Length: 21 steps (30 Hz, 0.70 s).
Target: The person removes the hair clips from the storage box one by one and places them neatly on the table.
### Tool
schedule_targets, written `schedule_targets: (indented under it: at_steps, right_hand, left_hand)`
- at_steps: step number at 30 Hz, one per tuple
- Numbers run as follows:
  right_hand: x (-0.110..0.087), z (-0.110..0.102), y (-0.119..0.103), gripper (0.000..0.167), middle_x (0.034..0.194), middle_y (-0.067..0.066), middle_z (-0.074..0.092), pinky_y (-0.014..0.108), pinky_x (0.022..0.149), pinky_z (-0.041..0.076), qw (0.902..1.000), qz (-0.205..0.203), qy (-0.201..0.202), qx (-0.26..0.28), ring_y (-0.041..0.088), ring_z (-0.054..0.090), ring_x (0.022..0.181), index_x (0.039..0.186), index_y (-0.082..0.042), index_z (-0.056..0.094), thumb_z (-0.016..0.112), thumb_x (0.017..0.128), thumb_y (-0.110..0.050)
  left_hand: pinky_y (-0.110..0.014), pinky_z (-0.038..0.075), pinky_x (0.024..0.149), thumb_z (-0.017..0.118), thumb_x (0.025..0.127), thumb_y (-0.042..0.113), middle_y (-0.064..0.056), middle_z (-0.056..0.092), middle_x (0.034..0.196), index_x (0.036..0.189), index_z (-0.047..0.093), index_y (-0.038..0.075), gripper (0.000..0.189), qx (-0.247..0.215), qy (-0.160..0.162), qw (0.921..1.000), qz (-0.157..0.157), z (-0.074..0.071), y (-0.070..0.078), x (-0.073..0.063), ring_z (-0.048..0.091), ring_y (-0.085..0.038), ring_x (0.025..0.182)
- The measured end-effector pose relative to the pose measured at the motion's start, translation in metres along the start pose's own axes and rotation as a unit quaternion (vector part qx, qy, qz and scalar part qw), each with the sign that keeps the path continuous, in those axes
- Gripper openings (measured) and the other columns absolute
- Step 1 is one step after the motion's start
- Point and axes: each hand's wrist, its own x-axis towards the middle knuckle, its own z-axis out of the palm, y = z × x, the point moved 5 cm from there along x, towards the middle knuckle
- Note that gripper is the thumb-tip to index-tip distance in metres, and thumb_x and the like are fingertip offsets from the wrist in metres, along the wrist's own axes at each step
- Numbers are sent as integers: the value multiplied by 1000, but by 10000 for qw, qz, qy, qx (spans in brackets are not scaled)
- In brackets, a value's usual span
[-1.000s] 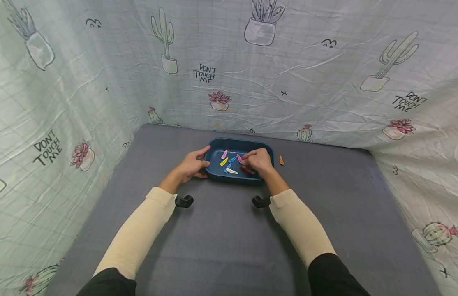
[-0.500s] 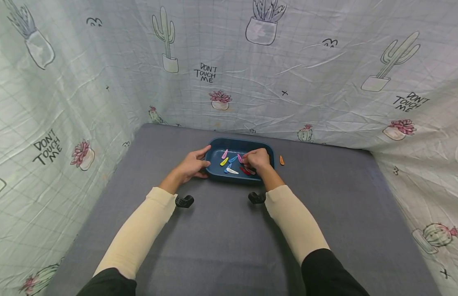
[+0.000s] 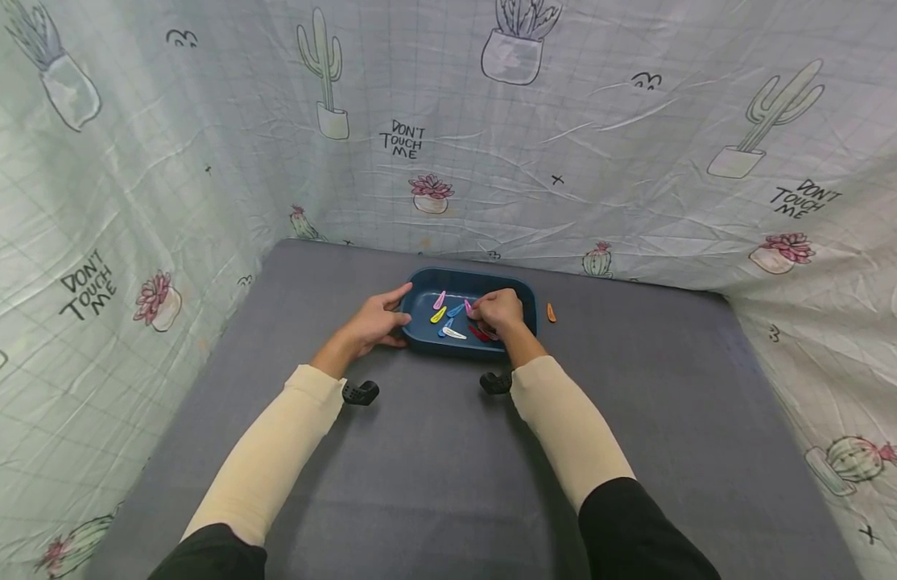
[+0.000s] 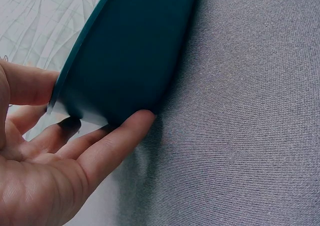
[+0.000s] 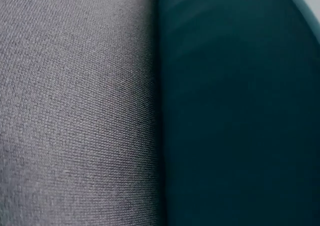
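A dark blue tray (image 3: 448,345) with rounded corners sits on the grey table cloth. My left hand (image 3: 376,324) grips its left end, thumb at the rim and fingers against the outer wall, as the left wrist view shows too. Inside the tray my right hand (image 3: 501,312) has curled fingers, its fingertips at a pink hair clip (image 3: 468,306) that pokes out from them. Red hair clips (image 3: 479,333) lie partly hidden under this hand. The right wrist view shows only the tray's outer wall (image 5: 240,110) and cloth, no fingers.
Also in the tray are another pink hair clip (image 3: 439,300), a yellow hair clip (image 3: 438,315), blue hair clips (image 3: 456,310) and a white hair clip (image 3: 454,333). An orange hair clip (image 3: 551,312) lies on the cloth right of the tray. Patterned fabric (image 3: 492,209) hangs behind.
My right hand and forearm have shifted a little left, and more of the red hair clips shows beneath the hand. The left hand and the tray stay put.
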Motion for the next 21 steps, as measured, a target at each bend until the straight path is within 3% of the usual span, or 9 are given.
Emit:
schedule_targets:
  at_steps: [5,13,21]
  right_hand:
    - [2,2,-1,4,61,2,68,29,45,44,9994,53,90,-317,15,57,50,86,-10,83,84,86,-14]
    - [2,-1,-4,15,55,3,64,30,43,44,9981,75,156,-587,16,57,50,72,-7,77,82,85,-11]
    - [5,-1,-5,15,55,2,65,28,41,45,9972,101,199,-709,14,57,46,73,-8,78,79,88,-11]
  left_hand:
    - [-64,53,102,54,105,2,-7,16,177,167,25,33,75,9,15,10000,49,0,-1,4,47,-40,146]
    - [-62,55,101,54,105,4,-5,16,177,166,25,37,75,88,66,9999,-48,-2,2,6,49,-40,145]
    - [-62,53,103,52,107,5,-5,15,177,166,24,38,74,114,-21,9999,-98,-4,5,10,50,-40,144]
